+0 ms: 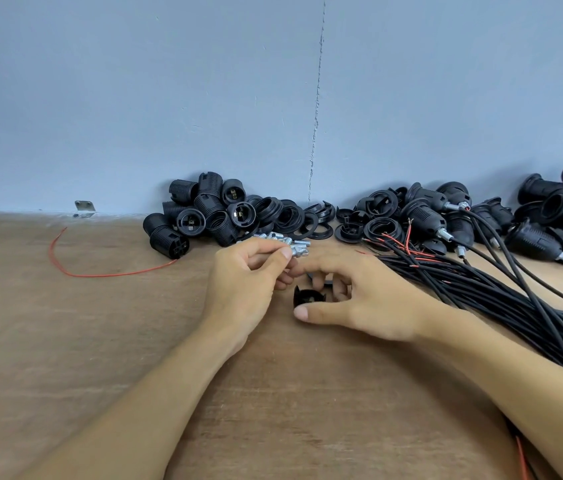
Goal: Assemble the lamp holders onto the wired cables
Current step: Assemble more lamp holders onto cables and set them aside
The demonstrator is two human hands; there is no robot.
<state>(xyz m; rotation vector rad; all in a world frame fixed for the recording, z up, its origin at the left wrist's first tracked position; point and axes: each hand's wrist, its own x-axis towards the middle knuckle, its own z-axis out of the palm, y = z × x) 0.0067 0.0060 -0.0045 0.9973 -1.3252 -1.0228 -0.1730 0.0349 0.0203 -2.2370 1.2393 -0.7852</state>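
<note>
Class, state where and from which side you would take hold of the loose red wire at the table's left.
Pinch the red wire from above on its straight run, left of the lamp holder pile: there it lies flat, clear of other parts.

Left hand (242, 282) with metal fitting (294, 251), right hand (373, 299) around black cap (307, 296), cables (501, 299) alongside

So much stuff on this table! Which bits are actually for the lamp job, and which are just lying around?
For the job: lamp holder bodies, black rings, metal fittings, cable bundle, black cap held by right hand, single fitting pinched by left hand.
Lying about: red wire, metal bracket.
</note>
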